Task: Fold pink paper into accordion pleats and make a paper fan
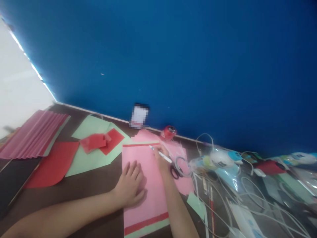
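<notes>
A pink paper sheet (151, 195) with red and pale green bands along its near and far edges lies on the dark table. My left hand (131, 185) rests flat on its left part, fingers spread. In my right hand (161, 157) is a white pen (165, 156), held near the sheet's top right; its blue-tinted tip points left toward the red band. I cannot tell whether the tip touches the paper. Dark-handled scissors (174, 172) lie just right of my right hand, beside a roll of tape (182, 166).
Pleated pink paper (32, 135), red paper (53, 165) and green sheets (91, 162) lie on the left. A red object (168, 132) and a blurred upright device (139, 116) stand by the blue wall (173, 66). White cables (260, 201) and plastic packets (225, 158) crowd the right.
</notes>
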`<state>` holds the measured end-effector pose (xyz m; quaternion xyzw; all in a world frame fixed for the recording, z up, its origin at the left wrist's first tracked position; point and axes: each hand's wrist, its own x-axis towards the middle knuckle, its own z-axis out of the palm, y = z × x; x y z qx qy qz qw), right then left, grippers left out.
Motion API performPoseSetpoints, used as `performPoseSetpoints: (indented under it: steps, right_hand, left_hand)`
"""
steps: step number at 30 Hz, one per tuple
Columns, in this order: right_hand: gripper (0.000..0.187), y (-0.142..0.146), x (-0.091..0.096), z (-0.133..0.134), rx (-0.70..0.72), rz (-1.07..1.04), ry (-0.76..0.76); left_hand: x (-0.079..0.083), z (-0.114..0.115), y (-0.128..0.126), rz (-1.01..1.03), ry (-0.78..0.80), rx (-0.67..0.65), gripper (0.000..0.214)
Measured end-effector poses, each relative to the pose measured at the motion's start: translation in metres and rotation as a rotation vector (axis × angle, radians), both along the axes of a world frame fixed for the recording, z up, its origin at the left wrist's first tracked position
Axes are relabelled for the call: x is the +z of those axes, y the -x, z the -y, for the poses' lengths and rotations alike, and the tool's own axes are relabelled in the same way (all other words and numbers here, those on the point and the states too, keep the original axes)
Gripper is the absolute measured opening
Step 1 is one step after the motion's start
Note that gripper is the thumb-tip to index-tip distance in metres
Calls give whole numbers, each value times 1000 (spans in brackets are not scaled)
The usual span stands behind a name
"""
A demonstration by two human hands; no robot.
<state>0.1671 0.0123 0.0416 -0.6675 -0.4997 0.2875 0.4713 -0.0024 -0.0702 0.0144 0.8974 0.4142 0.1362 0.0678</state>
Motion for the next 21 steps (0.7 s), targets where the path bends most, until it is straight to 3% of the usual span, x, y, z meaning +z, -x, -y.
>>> performPoseSetpoints:
  steps: [3, 10, 17, 21]
  right_hand:
    - [17, 4, 2, 2, -9, -1, -7]
    - [17, 12, -7, -4, 125, 14, 35]
    - [19, 11, 0, 1, 55, -22, 19]
    - [19, 17, -8, -2, 144, -38, 23]
  left_hand:
    - [1, 0, 0, 1, 8, -5, 52]
    - [5, 0, 1, -7, 7, -8, 55]
    - [2, 0, 0, 3, 5, 2, 53]
    - [2, 0, 0, 2, -2, -1, 54]
